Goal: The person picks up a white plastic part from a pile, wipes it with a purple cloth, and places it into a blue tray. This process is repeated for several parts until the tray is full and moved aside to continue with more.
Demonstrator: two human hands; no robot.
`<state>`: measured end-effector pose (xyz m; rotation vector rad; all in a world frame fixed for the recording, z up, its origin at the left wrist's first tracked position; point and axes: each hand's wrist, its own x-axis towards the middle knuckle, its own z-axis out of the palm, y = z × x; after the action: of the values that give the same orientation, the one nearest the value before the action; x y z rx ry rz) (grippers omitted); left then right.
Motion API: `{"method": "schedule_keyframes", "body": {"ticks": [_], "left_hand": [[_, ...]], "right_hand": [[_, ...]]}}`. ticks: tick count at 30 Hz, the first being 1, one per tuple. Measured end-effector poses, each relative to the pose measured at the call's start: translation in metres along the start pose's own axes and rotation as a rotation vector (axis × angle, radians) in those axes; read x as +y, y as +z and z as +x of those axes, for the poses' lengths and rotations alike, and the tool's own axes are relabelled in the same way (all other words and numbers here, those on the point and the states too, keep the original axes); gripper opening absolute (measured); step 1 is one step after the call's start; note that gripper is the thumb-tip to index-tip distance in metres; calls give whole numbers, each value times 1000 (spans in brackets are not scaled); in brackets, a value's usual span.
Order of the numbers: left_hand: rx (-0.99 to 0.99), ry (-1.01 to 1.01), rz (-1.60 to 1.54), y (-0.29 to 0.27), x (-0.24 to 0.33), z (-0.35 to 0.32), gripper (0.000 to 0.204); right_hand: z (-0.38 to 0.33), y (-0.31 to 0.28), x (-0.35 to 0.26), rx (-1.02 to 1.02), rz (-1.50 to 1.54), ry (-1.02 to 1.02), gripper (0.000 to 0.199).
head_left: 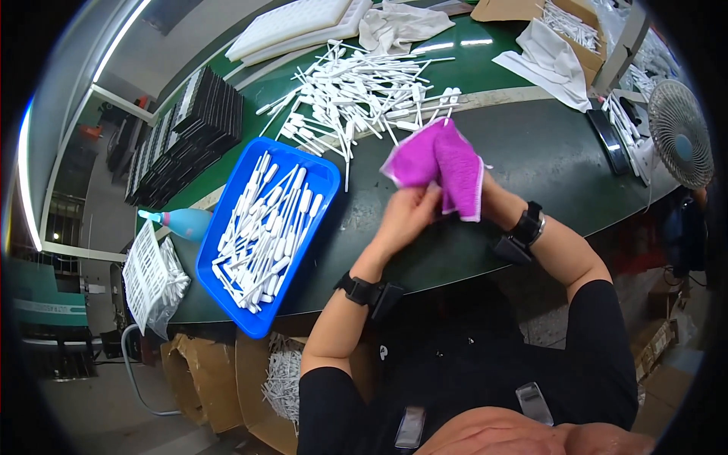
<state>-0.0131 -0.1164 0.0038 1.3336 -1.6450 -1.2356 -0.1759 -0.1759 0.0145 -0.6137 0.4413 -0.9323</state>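
Observation:
A magenta cloth (455,167) with a pale stitched edge is bunched above the table in front of me. My right hand (491,199) is at its right side, wrapped in it, most of the fingers hidden by the folds. Against the cloth's lower left edge, my left hand (409,216) is closed; its fingertips and what they grip are hidden. Thick-ended white sticks (450,96) show just above the cloth's top; whether they are held in it I cannot tell. Beyond lies a loose pile of similar white sticks (356,91). More sticks fill a blue tray (327,178) left of my left hand.
Stacked black trays (193,125), a light-blue squeeze bottle (189,224) and a bagged bundle (155,277) stand at left. White trays (296,30) and rags lie at the back. A phone (608,142), fan (681,135) and open carton (584,57) are at right.

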Motion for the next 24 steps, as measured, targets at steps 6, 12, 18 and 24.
{"method": "schedule_keyframes", "body": {"ticks": [6,12,18,24], "left_hand": [[-204,-80,-204,8,31,5,32],[222,305,351,11,23,8,28],[314,391,478,12,20,5,25],[86,67,-24,6,20,5,34]], "right_hand": [[25,-82,-11,-590,183,-180,33],[18,-33,-15,-32,2,-352,13],[23,-40,6,-19,22,-202,26],[12,-33,9,-112,-339,-343,33]]}}
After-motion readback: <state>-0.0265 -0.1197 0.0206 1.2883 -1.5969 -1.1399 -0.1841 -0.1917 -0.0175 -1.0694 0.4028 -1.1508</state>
